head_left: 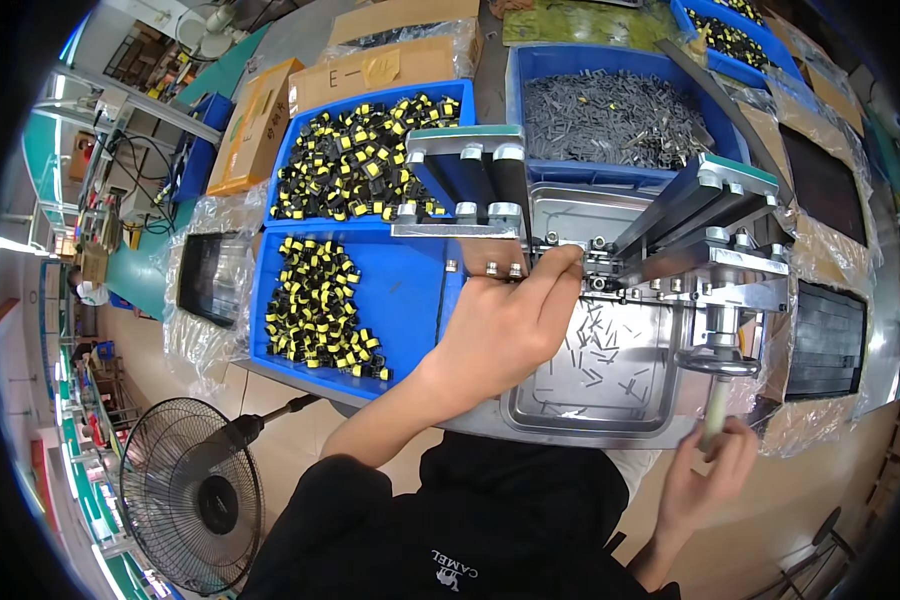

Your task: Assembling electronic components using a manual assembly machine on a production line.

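Observation:
My left hand (505,325) reaches into the middle of a metal bench fixture (660,290). Its thumb and forefinger are pinched together there, and whatever lies between them is hidden. Low on the right, my right hand (712,475) is closed around the pale handle (715,408) of the fixture's handwheel (718,362). Under the fixture sits a shallow metal tray (660,415) with several thin dark strips (592,345) scattered in it. Left of my left hand is a blue bin (410,285) with small black-and-yellow parts (315,310) heaped on its left side.
Another blue bin (467,105) of black-and-yellow parts stands behind it. A third blue bin (515,100) holds many small dark pieces (610,115). Plastic-wrapped boxes (820,345) line the right side. Cardboard boxes (395,75) stand at the back. A floor fan (195,490) is at lower left.

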The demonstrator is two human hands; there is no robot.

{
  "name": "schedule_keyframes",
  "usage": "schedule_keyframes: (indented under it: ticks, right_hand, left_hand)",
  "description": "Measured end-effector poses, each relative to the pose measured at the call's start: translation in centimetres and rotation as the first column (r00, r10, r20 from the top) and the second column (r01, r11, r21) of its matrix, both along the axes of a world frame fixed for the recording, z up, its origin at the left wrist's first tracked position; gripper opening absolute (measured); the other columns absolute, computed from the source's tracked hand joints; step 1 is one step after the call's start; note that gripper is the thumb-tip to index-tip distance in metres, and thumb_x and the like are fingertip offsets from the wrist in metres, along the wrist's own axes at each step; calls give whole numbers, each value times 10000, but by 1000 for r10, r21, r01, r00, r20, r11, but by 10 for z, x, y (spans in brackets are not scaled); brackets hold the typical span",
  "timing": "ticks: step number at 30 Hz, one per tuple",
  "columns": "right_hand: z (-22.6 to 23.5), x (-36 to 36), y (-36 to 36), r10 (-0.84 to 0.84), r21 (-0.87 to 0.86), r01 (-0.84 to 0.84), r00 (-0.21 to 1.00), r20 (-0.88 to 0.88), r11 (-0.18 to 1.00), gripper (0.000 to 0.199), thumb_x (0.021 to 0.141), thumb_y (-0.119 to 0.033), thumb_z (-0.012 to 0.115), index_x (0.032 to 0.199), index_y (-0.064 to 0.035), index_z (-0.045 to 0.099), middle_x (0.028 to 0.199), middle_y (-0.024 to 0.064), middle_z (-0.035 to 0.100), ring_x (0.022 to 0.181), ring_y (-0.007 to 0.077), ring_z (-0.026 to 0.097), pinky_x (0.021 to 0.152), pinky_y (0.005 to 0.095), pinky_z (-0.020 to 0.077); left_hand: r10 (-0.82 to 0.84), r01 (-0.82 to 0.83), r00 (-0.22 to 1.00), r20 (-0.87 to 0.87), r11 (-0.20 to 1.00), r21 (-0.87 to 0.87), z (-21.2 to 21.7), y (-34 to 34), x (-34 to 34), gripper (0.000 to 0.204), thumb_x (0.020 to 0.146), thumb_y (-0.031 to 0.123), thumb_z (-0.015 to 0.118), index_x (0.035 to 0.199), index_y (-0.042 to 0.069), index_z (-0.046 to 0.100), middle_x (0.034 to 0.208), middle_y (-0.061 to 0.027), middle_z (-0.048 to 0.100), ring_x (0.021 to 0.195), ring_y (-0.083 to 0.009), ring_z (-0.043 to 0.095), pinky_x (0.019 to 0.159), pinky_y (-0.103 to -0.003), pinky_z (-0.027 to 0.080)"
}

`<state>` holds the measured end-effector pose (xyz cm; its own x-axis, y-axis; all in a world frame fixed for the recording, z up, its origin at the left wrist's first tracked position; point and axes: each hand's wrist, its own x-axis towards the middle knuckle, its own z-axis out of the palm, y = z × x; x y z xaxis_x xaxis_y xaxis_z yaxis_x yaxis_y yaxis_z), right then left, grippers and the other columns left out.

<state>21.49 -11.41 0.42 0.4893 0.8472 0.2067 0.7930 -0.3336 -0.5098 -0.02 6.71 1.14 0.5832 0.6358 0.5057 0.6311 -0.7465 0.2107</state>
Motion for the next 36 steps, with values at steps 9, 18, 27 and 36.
schedule_keyframes:
  ticks: [9,18,27,36]
  right_hand:
    - [-34,17,1,42,-148,-53,996,-78,988,174,878,-2,670,888,7,497,937,120,542,769,313,521,706,401,450]
    - [-24,26,-18,126,77,-133,988,85,988,168,878,34,663,994,38,542,997,117,607,738,216,508,700,337,445]
    - [-31,27,-1,122,-183,-138,988,-95,973,209,878,-33,693,891,0,487,798,136,431,679,279,432,637,384,399]
    - [-25,27,5,-143,160,126,984,102,979,150,935,20,637,900,24,491,850,103,538,694,227,454,653,325,409]
  left_hand:
    - [-2,2,1000,-4,1000,-1,1,0,-1,219,751,-50,662,967,-20,683,1081,-67,699,578,-202,623,519,-314,466]
    - [-17,18,999,-29,999,36,0,0,-3,239,749,-33,666,988,-40,674,1087,-81,687,580,-197,617,507,-301,454]
    - [-25,25,1000,-18,999,29,-3,2,0,281,710,-52,668,991,-46,678,1078,-80,687,565,-197,613,485,-299,451]
    - [-2,2,1000,-7,1000,-9,-3,0,0,236,730,-61,681,964,-36,685,1069,-79,691,651,-217,660,511,-303,488]
